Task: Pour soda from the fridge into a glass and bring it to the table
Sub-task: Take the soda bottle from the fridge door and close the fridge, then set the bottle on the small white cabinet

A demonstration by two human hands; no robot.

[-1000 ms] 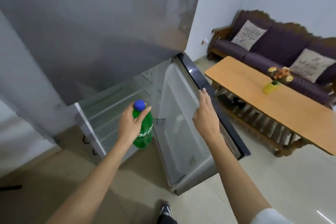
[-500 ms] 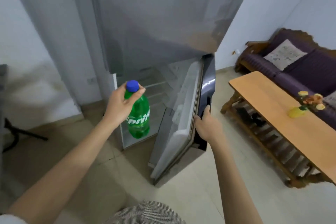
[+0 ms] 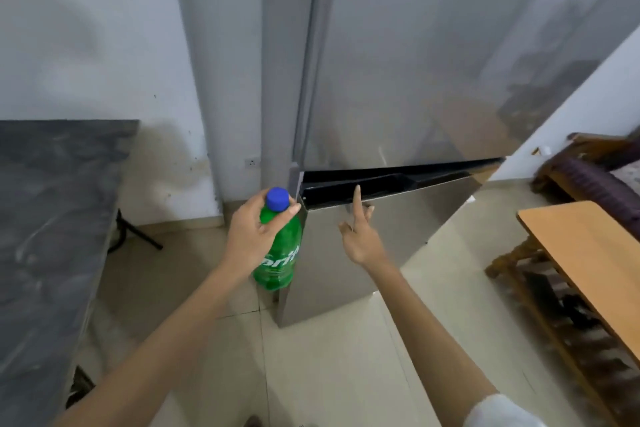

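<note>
Both bare arms reach forward: the left hand (image 3: 250, 231) is curled closed around something, thumb on top; the right hand (image 3: 360, 238) is loose, index finger pointing straight up

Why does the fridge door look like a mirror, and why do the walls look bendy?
Head view: the shiny steel fridge door reflects the wooden table as a blurry brown patch; the wide-angle lens bows straight edges outward near the borders; the sofa at the right edge is smeared, while the green bottle in the left hand stays sharp.
</note>
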